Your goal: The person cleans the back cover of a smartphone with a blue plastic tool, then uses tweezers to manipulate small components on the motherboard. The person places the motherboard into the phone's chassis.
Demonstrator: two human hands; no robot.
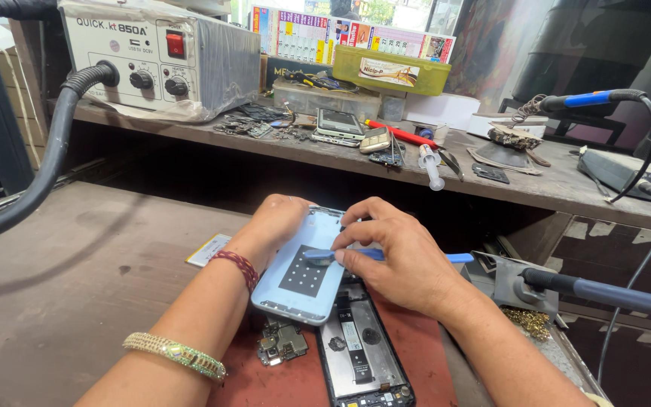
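My left hand [279, 220] grips the far left edge of a pale blue phone back cover [304, 270], holding it tilted with its inner side up; a dark square patch shows on it. My right hand [393, 252] pinches a blue plastic pry tool [386, 256] and presses its tip onto the cover near that patch. Under the cover lies an opened phone body [359, 347] with its inner parts exposed, on a red mat [299, 380]. A small loose circuit board [282, 343] rests on the mat beside the phone.
A hot-air rework station [152, 56] with a black hose [43, 169] stands on the raised shelf at back left. Phones [340, 123], a syringe [431, 166], a green box [389, 69] and small parts litter the shelf. A soldering iron [604, 295] lies at right; another [593, 98] rests behind.
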